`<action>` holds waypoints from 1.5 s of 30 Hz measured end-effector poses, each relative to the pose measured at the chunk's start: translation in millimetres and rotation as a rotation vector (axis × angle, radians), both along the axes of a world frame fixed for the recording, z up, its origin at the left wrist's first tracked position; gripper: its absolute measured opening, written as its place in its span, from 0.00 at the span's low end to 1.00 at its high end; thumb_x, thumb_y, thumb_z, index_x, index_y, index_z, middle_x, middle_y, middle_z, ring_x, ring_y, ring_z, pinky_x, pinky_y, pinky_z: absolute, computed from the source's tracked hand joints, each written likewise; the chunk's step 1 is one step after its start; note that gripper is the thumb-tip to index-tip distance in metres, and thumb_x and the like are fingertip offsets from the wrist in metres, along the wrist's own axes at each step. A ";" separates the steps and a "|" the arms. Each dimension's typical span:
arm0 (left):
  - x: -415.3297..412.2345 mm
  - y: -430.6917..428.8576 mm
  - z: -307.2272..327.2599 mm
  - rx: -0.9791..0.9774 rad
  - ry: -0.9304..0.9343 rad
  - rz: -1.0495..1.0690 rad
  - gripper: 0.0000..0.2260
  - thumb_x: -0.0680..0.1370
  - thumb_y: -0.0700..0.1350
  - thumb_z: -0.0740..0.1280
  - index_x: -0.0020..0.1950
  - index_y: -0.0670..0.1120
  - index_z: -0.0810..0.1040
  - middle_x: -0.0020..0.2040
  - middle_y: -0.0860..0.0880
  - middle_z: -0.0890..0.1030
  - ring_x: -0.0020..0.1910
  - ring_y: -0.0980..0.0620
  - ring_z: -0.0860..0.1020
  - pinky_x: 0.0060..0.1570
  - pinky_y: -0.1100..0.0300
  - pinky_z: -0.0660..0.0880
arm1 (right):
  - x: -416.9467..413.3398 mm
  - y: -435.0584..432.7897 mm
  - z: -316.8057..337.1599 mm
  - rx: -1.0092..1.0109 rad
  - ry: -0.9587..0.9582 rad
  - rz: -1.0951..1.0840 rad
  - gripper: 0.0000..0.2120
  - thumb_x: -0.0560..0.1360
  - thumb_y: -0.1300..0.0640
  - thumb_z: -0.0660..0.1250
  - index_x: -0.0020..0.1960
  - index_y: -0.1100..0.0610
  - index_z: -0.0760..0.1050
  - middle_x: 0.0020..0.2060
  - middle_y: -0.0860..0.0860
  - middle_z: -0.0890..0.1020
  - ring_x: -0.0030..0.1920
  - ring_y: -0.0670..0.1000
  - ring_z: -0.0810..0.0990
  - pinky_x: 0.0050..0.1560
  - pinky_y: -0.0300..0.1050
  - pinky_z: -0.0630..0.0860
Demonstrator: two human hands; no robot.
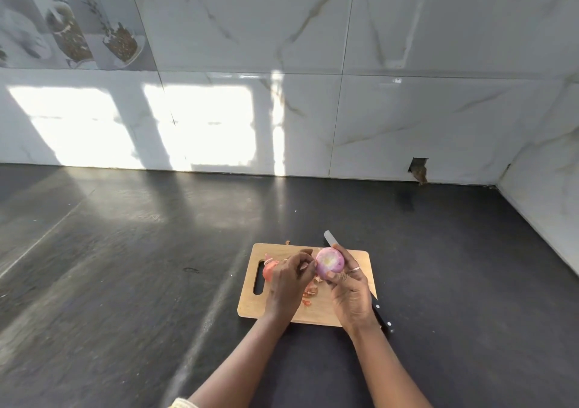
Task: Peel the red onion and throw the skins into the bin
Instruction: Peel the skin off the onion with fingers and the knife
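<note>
The red onion (329,262), pale purple with its cut end facing me, is held above the wooden cutting board (250,305) by my right hand (351,294), fingers curled round it. My left hand (288,282) is at the onion's left side, its fingertips pinching at the skin there. Peeled red skins (268,269) lie on the board near its handle slot, and smaller scraps (310,291) lie between my hands. No bin is in view.
A knife lies under my right hand along the board's right side, blade tip (329,237) pointing away, black handle (383,318) toward me. The board sits on a dark countertop (125,266). A tiled wall (313,94) runs behind and on the right.
</note>
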State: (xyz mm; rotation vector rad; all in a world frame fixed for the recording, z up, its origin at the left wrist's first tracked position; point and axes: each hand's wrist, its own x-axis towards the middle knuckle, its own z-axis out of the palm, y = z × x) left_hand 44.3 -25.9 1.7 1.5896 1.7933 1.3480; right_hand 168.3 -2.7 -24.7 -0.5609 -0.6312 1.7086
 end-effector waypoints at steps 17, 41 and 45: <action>-4.4 -1.1 -2.6 -0.131 -0.538 -0.034 0.06 0.74 0.52 0.66 0.46 0.53 0.79 0.37 0.52 0.82 0.39 0.52 0.80 0.46 0.50 0.78 | -6.8 -5.2 16.9 -0.014 0.076 0.042 0.48 0.52 0.61 0.82 0.68 0.66 0.66 0.52 0.52 0.83 0.48 0.55 0.83 0.46 0.42 0.81; -0.8 2.1 -5.3 -0.144 -0.167 0.083 0.07 0.77 0.46 0.65 0.45 0.45 0.80 0.35 0.53 0.80 0.36 0.55 0.78 0.40 0.64 0.74 | -7.5 -9.4 9.9 -0.202 0.114 0.011 0.38 0.50 0.59 0.83 0.57 0.65 0.76 0.47 0.63 0.82 0.42 0.59 0.83 0.41 0.48 0.82; -2.9 1.9 -9.0 -0.152 -0.207 0.075 0.07 0.77 0.46 0.65 0.44 0.45 0.80 0.35 0.51 0.82 0.36 0.52 0.81 0.44 0.53 0.78 | -5.2 -11.5 14.1 -0.276 0.150 0.007 0.21 0.69 0.61 0.69 0.59 0.68 0.72 0.44 0.65 0.81 0.38 0.60 0.83 0.37 0.47 0.82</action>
